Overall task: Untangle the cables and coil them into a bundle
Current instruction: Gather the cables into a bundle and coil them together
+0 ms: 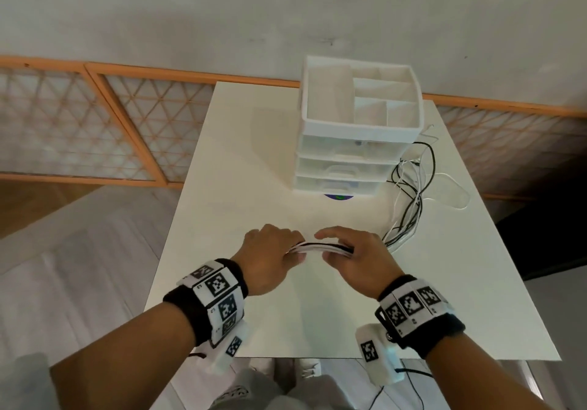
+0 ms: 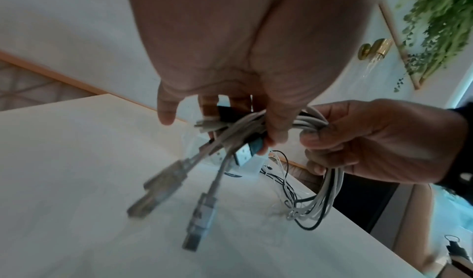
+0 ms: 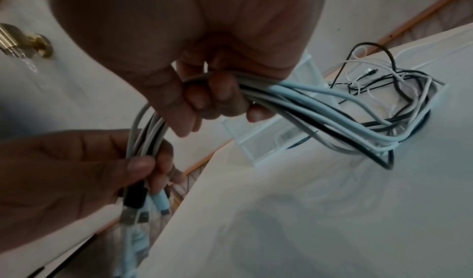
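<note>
- The left hand (image 1: 270, 255) is palm down, its fingers curled around the cables (image 1: 320, 247) near their plug ends (image 2: 199, 217), which hang below it.
- The right hand (image 1: 355, 260), just beside the left, grips the same bunch with curled fingers.
- Beyond the right hand the loose cables trail on the table (image 1: 444, 282), beside the drawer organizer (image 1: 355, 142); they seem still tangled there.

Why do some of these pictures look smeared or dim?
Left wrist view: the dangling plugs are smeared by motion blur, while the left hand bulges from the wide lens. Right wrist view: dim and bluish, with the right hand in shadow. Head view: brighter, with the table edges bowed.
</note>
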`<action>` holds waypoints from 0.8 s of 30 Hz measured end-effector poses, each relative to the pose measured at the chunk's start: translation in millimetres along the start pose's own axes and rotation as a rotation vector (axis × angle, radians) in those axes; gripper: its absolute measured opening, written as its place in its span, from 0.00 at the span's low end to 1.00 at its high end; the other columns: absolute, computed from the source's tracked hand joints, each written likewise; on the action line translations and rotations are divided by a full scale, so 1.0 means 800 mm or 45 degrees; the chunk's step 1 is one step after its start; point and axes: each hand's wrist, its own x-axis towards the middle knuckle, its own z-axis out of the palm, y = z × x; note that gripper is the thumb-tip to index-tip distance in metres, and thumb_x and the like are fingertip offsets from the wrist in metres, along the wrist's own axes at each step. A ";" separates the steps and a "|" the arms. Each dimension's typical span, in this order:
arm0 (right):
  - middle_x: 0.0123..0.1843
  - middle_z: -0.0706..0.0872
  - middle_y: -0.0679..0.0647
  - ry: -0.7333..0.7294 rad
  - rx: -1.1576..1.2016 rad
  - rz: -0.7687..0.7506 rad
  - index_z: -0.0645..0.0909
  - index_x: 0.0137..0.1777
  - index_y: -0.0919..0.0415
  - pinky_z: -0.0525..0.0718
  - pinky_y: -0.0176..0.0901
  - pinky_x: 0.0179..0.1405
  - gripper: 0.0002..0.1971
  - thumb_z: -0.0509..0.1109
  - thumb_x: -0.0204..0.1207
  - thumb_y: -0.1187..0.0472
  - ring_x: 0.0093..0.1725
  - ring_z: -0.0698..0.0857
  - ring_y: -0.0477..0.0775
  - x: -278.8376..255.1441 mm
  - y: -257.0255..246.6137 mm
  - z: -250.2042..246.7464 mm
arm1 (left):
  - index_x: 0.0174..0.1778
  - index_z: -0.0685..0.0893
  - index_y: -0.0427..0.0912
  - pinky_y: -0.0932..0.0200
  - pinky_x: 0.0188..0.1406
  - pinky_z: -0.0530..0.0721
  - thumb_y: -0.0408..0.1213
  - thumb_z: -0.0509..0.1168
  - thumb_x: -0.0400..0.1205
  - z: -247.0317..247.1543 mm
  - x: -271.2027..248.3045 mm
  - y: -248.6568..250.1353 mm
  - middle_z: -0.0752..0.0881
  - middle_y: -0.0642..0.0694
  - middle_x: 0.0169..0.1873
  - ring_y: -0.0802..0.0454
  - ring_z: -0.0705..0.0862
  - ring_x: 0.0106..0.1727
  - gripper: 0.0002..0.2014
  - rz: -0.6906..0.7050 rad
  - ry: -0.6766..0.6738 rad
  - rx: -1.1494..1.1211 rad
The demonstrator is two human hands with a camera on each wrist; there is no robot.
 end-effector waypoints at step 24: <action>0.22 0.69 0.43 -0.041 0.590 -0.153 0.90 0.59 0.53 0.66 0.32 0.24 0.11 0.70 0.81 0.57 0.24 0.66 0.42 0.019 -0.018 -0.078 | 0.64 0.80 0.47 0.52 0.45 0.82 0.72 0.41 0.77 -0.069 0.033 0.075 0.86 0.48 0.43 0.50 0.85 0.43 0.38 -0.268 0.354 -0.915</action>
